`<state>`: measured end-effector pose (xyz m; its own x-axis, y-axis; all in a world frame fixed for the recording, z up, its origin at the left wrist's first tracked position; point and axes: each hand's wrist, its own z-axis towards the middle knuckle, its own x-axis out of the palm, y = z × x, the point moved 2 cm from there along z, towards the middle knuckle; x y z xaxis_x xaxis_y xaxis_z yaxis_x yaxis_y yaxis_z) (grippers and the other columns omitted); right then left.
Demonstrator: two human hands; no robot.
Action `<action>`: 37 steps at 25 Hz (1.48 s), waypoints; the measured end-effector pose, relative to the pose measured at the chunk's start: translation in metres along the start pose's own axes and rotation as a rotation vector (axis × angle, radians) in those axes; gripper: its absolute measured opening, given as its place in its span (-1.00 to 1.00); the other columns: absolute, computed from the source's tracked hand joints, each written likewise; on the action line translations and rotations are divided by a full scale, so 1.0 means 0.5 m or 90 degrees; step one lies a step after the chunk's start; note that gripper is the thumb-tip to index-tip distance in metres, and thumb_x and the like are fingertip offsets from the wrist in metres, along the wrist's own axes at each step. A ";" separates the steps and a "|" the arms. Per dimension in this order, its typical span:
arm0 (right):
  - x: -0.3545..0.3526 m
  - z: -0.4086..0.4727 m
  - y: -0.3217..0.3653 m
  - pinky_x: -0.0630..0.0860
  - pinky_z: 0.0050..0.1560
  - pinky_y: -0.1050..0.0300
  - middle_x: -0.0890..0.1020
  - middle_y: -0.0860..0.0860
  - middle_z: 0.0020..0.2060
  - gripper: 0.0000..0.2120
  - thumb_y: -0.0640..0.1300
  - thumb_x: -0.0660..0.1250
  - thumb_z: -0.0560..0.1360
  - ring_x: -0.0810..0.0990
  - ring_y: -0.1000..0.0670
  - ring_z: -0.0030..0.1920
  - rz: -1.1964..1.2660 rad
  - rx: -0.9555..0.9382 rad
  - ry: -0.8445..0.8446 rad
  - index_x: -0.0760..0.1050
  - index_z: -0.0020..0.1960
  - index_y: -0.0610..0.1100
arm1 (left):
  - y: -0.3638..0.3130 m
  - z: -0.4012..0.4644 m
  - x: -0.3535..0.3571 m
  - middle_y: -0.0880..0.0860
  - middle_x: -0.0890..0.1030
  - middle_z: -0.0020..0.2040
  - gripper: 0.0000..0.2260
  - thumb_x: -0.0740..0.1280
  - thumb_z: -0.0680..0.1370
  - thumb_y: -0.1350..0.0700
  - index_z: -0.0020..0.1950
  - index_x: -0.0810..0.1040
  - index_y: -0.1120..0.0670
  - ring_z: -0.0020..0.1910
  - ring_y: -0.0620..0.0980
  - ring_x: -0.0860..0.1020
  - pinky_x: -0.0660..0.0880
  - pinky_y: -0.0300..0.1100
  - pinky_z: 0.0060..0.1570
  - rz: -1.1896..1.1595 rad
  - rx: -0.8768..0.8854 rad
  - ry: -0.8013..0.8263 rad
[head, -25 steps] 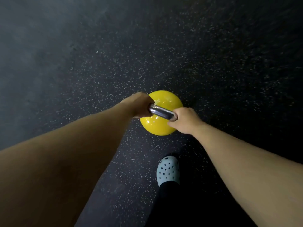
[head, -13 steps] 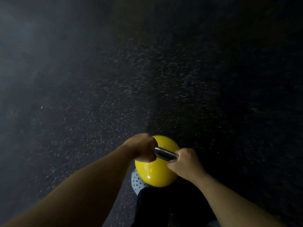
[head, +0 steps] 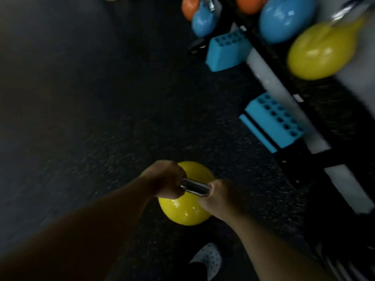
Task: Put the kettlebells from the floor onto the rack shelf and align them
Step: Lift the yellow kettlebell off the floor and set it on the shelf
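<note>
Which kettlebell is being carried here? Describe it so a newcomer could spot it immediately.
Start at the rack at upper right, then drop to the bottom centre where both arms meet. There the left hand and right hand grip the steel handle of a yellow kettlebell. The other yellow kettlebell sits on the rack, untouched.

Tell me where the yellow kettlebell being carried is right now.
In the head view it sits low and centre: the carried yellow kettlebell hangs over the dark floor, its handle held by the left hand and right hand, short of the rack.
</note>
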<state>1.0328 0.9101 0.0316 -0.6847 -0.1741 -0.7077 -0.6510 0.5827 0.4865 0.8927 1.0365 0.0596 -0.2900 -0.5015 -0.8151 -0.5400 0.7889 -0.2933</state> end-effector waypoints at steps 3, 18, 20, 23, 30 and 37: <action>-0.179 0.025 -0.059 0.40 -0.48 0.20 0.63 -0.02 -0.36 -0.78 0.05 0.36 0.22 0.62 -0.05 -0.34 -0.006 -0.002 -0.126 0.52 -0.32 -0.10 | -0.096 0.133 -0.140 -0.07 0.64 -0.14 -0.76 0.29 0.43 -0.16 -0.02 0.60 -0.09 -0.15 -0.04 0.60 0.46 -0.16 -0.25 0.085 0.071 -0.040; -0.839 0.176 -0.307 0.52 -0.27 0.05 0.67 -0.21 -0.29 -0.68 0.01 0.28 0.22 0.64 -0.29 -0.21 -0.099 0.193 -0.605 0.62 -0.19 -0.19 | -0.489 0.723 -0.681 0.12 0.68 -0.10 -0.70 0.37 0.34 -0.10 -0.06 0.67 0.04 -0.09 0.19 0.64 0.47 -0.15 -0.21 0.184 0.408 -0.222; -0.867 0.203 -0.335 0.41 -0.30 0.13 0.66 -0.20 -0.28 -0.75 -0.03 0.31 0.27 0.63 -0.28 -0.20 -0.087 0.219 -0.616 0.61 -0.18 -0.17 | -0.514 0.776 -0.704 0.09 0.66 -0.19 -0.76 0.39 0.35 -0.05 -0.10 0.67 0.06 -0.14 0.17 0.63 0.45 -0.15 -0.26 0.176 0.446 -0.217; -0.865 0.223 -0.369 0.34 -0.28 0.18 0.66 -0.20 -0.28 -0.84 -0.11 0.35 0.32 0.63 -0.25 -0.21 -0.043 0.251 -0.608 0.62 -0.16 -0.16 | -0.531 0.831 -0.692 0.01 0.55 -0.29 -0.85 0.40 0.37 0.01 -0.12 0.65 0.02 -0.19 0.13 0.62 0.34 -0.18 -0.33 0.167 0.475 -0.158; -0.871 0.247 -0.401 0.24 -0.37 0.23 0.67 -0.13 -0.34 -0.87 -0.15 0.40 0.29 0.63 -0.19 -0.25 -0.017 0.269 -0.685 0.65 -0.17 -0.12 | -0.552 0.915 -0.681 0.00 0.52 -0.33 -0.92 0.37 0.34 -0.02 -0.25 0.53 -0.05 -0.24 0.10 0.57 0.29 -0.18 -0.36 0.130 0.496 -0.170; -0.946 0.281 -0.472 0.31 -0.35 0.20 0.53 -0.04 -0.41 -0.87 -0.21 0.31 0.29 0.55 -0.15 -0.31 0.083 0.334 -0.654 0.59 -0.19 -0.09 | -0.623 1.006 -0.700 0.15 0.67 -0.17 -0.82 0.41 0.37 0.10 -0.08 0.66 0.13 -0.16 0.17 0.61 0.40 -0.16 -0.27 0.067 0.462 -0.177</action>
<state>1.5563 0.9665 0.1796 0.0086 0.4979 -0.8672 -0.2141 0.8480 0.4848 1.5595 1.1449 0.1848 -0.0507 -0.3798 -0.9237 0.1584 0.9101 -0.3829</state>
